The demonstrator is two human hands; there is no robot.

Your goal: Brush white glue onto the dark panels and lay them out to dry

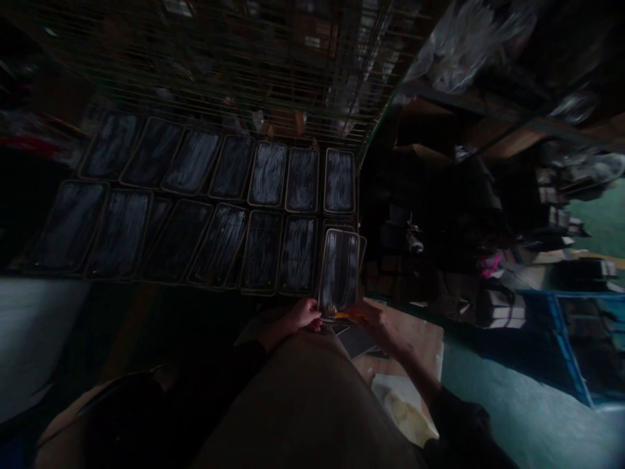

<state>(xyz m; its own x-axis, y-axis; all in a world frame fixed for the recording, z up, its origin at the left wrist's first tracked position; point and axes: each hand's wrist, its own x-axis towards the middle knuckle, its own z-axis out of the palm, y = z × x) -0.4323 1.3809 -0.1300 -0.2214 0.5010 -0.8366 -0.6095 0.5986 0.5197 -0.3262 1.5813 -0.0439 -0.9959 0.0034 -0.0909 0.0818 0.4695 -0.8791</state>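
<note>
A dark rectangular panel [340, 270] with rounded corners, a pale rim and whitish streaks lies in front of me, over at least one similar panel. My left hand [306, 314] is closed at its near left corner, thumb and fingers pinched on the edge. In my right hand [370, 316] is a brush [346, 315] with an orange handle, held low across the panel's near end. Its light-coloured tip [331, 309] touches or hovers just above the surface; I cannot tell which. Beside these lies another streaked panel [299, 253].
Similar panels [267, 174] lie in two rows to the left. Behind them rises a wire mesh cage [234, 71]. Cluttered shelves [488, 137] and a blue frame [556, 332] stand right. A wooden board [420, 332] with a pale sheet [405, 404] is below my right arm.
</note>
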